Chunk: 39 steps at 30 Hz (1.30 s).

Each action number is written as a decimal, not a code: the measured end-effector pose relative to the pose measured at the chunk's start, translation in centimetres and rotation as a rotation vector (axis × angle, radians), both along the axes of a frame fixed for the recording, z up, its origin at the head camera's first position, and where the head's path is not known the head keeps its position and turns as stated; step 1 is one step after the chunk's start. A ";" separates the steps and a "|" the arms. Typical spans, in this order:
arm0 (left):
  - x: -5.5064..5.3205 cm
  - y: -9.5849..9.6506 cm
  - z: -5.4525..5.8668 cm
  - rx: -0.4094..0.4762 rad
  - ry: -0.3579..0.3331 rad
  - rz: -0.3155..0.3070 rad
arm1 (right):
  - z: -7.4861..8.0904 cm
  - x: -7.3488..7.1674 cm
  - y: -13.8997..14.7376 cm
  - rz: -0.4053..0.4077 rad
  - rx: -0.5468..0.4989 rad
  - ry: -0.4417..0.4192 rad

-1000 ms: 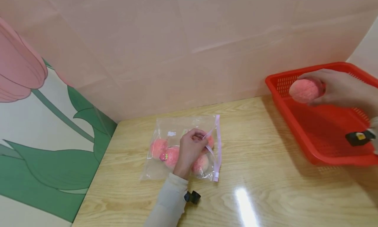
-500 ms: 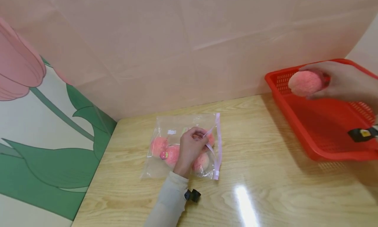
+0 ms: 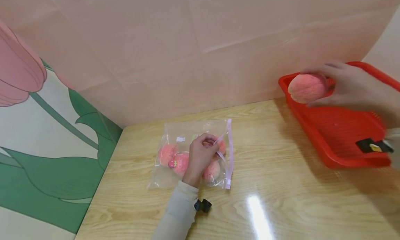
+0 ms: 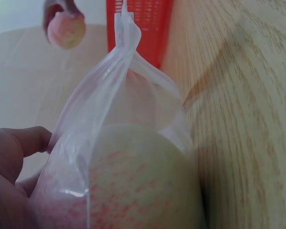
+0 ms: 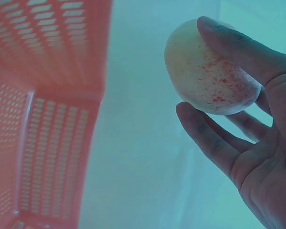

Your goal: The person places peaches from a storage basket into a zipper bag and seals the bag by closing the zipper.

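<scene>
My right hand [image 3: 353, 87] holds a pink and cream peach [image 3: 306, 88] over the red basket's left rim. In the right wrist view, thumb and fingers curl round that peach [image 5: 205, 71]. A clear zip bag [image 3: 175, 128] with a lilac slider strip [image 3: 231, 149] lies on the table, holding several peaches [image 3: 211, 172]. Over the bag's mouth end, my left hand [image 3: 199, 158] pinches the film near the strip, lifting the upper layer a little. In the left wrist view, one bagged peach [image 4: 148, 186] fills the foreground; the left hand [image 4: 12, 164] is beside the bag, partly cut off.
A red perforated basket [image 3: 325, 153] stands on the table at the right, against the back wall. A pale pink covering [image 3: 156, 59] hangs behind the wooden table [image 3: 268, 156]. A tulip-patterned panel [image 3: 56, 177] borders the left side.
My right hand has carried the peach up and then left, from above the basket's inside to its left rim. The left hand keeps its grip on the bag.
</scene>
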<state>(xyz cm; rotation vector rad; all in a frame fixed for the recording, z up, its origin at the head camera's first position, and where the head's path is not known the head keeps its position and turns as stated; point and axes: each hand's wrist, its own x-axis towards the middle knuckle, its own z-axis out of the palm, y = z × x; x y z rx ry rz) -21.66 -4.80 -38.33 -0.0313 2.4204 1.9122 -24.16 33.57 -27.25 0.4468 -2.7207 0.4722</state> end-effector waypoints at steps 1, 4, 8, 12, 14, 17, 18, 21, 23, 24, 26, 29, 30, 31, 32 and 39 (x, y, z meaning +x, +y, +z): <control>0.0 0.0 0.0 -0.001 0.001 -0.001 | 0.2 0.2 -0.4 0.001 -0.006 0.000; 0.1 0.0 0.3 -0.012 0.001 -0.005 | 0.7 0.9 -1.7 0.003 -0.025 -0.010; 0.3 0.0 0.6 -0.035 0.005 -0.005 | 0.9 1.7 -3.4 0.013 -0.043 -0.006; 0.4 0.0 0.7 -0.038 0.007 -0.006 | 0.9 2.4 -4.8 0.025 -0.043 -0.004; 0.4 0.0 0.7 -0.035 0.012 -0.009 | 0.9 2.7 -5.3 0.030 -0.051 -0.012; 0.3 0.1 0.7 -0.027 0.026 -0.014 | 0.9 3.0 -6.0 0.030 -0.054 -0.030; 0.3 0.1 0.7 -0.025 0.027 -0.015 | 0.9 3.1 -6.2 0.028 -0.053 -0.038; 0.4 0.2 0.7 -0.019 0.028 -0.017 | 0.9 3.4 -6.7 0.023 -0.052 -0.054; 0.4 0.2 0.6 -0.010 0.020 -0.018 | 0.9 3.6 -7.0 0.018 -0.053 -0.067; 0.4 0.2 0.6 -0.004 0.016 -0.020 | 0.8 3.7 -7.2 0.015 -0.056 -0.075; 0.4 0.2 0.6 0.001 0.016 -0.021 | 0.7 3.9 -7.6 0.011 -0.061 -0.088; 0.3 0.2 0.5 0.000 0.025 -0.018 | 0.5 4.1 -8.3 0.004 -0.077 -0.122; 0.3 0.2 0.5 -0.005 0.032 -0.018 | 0.4 4.1 -8.6 0.003 -0.087 -0.135; 0.3 0.2 0.5 -0.008 0.037 -0.017 | 0.2 4.2 -8.9 0.002 -0.095 -0.147; 0.2 0.2 0.5 -0.009 0.039 -0.016 | 0.1 4.2 -9.2 0.002 -0.102 -0.157; 0.4 0.0 0.4 0.001 0.038 0.002 | -1.4 4.4 -10.6 0.034 -0.181 -0.240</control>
